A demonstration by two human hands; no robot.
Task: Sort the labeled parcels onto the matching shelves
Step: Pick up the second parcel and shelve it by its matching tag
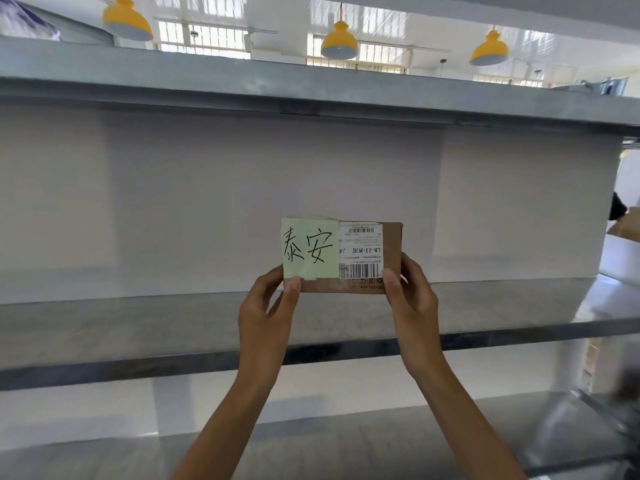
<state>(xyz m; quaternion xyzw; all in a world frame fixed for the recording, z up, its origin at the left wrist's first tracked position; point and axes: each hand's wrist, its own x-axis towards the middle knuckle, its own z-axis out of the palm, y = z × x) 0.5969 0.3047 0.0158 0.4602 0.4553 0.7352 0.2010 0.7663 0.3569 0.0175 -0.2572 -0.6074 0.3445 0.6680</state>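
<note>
Both hands, the left hand (268, 306) and right hand (410, 296), pinch the lower corners of one flat brown cardboard parcel (391, 251), long axis left-right, its single green handwritten note (309, 249) and upside-down white printed label (361, 252) facing near, before the bare grey metal shelf (138, 317), three yellow lamps (339, 41) far above.

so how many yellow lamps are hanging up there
3. One yellow lamp hangs at upper left, one near the middle, one toward the right, all seen above the top shelf. More may be hidden behind it.
</note>
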